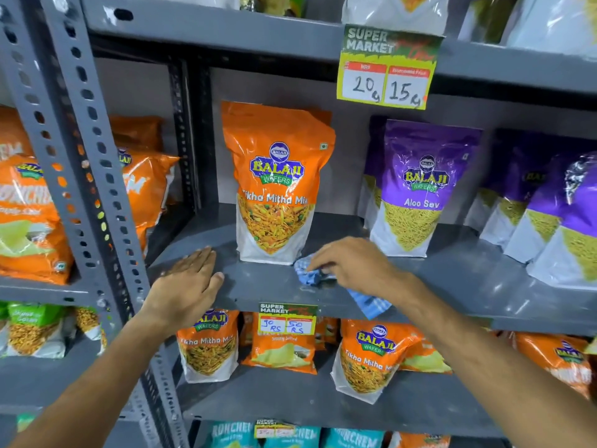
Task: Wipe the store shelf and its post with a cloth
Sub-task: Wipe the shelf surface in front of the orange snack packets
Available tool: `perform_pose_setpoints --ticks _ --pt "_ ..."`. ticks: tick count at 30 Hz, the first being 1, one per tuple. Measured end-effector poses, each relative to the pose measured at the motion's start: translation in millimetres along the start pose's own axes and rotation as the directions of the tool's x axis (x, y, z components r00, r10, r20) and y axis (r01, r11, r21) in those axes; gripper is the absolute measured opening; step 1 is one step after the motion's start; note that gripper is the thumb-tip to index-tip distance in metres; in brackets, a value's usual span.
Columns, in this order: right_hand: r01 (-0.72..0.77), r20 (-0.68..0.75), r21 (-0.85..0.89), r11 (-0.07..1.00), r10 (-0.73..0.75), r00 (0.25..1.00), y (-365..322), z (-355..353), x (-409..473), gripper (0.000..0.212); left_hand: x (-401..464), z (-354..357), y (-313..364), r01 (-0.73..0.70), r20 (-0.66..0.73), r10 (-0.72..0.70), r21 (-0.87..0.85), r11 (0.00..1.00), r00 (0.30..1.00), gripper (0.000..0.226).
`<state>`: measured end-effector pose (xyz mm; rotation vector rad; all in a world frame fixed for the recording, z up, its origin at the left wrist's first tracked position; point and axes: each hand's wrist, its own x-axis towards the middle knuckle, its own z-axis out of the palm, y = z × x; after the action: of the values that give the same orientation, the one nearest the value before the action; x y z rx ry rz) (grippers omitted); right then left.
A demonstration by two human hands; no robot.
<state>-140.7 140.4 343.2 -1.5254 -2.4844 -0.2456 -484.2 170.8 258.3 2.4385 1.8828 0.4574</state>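
My two bare forearms reach forward from the lower corners of the view to the grey metal shelf [268, 282]. My left hand [185, 286] lies flat on the front part of the shelf, palm down, the fingers straight and close together, the thumb at the shelf's front edge. It holds nothing. My right hand [352, 263] is on the same shelf, more to the right, and its fingers are closed on a blue checked cloth [311, 273]. The cloth is bunched under the fingertips and lies on the shelf, and one end of it [370, 303] hangs over the front edge below my wrist.

On the front edge of the shelf, between my two hands, a small price label [287, 320] is fixed. At the left, the perforated grey post [87, 176] stands and leans across the view; my left hand is near it but does not touch it.

Just behind the cloth an orange snack bag [276, 182] stands upright on the shelf, and the cloth is touching or almost touching its bottom corner. To the right, a purple snack bag [416, 189] stands, with more purple bags beside it. Above, on the edge of the next shelf, a bigger price tag [386, 67] hangs.
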Motion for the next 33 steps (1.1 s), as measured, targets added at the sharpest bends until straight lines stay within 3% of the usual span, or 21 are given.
perform_pose_setpoints --ticks 2,4,7,10,12,23,28,33 --pt "-0.128 -0.104 0.089 0.988 0.137 0.985 24 -13 9 0.03 1 2 0 -0.001 -0.018 0.001 0.002 1.0 1.0 0.078" --pt "-0.315 -0.22 0.133 0.94 0.338 0.915 47 -25 33 0.03 1 1 1 -0.009 -0.022 0.009 -0.006 1.0 1.0 0.083" --pt "-0.442 -0.168 0.14 0.886 0.462 0.871 69 -14 79 0.03 0 -1 0 -0.019 -0.034 0.019 -0.005 1.0 0.999 0.082" --pt "-0.398 0.099 0.132 0.908 0.387 0.917 75 26 112 0.035 -2 -1 -1 -0.021 -0.044 0.021 -0.01 1.0 0.999 0.082" --pt "-0.373 0.174 0.142 0.917 0.348 0.921 76 51 121 0.04 -2 0 -2 -0.021 -0.051 0.02 -0.015 1.0 0.998 0.082" --pt "-0.153 0.102 0.263 0.953 0.13 0.986 82 56 49 0.038 -2 -4 8 0.017 -0.059 -0.018 -0.01 1.0 0.998 0.065" --pt "-0.218 0.002 0.426 0.878 0.24 0.971 87 34 19 0.034 -3 -7 10 0.024 -0.035 -0.024 -0.012 1.0 0.999 0.065" --pt "-0.139 0.11 0.418 0.898 0.102 0.989 67 35 3 0.037 -3 -9 10 0.033 -0.019 -0.033 -0.012 0.999 0.999 0.067"
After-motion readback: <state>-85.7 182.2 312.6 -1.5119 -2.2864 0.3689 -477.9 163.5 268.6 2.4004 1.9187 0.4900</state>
